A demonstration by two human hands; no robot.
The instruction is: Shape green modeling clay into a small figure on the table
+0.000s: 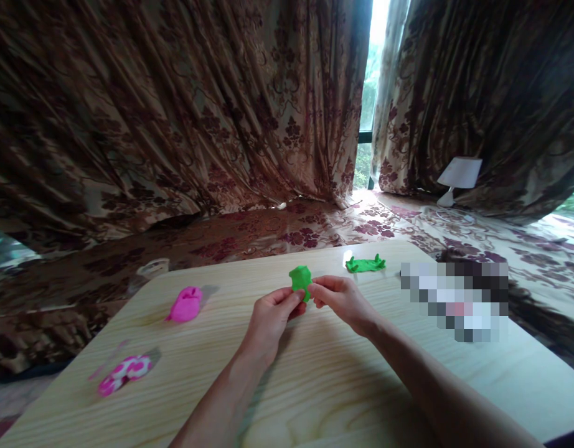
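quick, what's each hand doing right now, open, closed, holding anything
Left hand: closed, holding the green piece between thumb and fingers.
Right hand: closed, fingertips pinching the same piece's right edge.

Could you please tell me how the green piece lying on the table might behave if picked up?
The green piece looks thin and clay-like, so it would probably sag. Its raised ends might squash if pinched. Lying low, it seems unlikely to roll.
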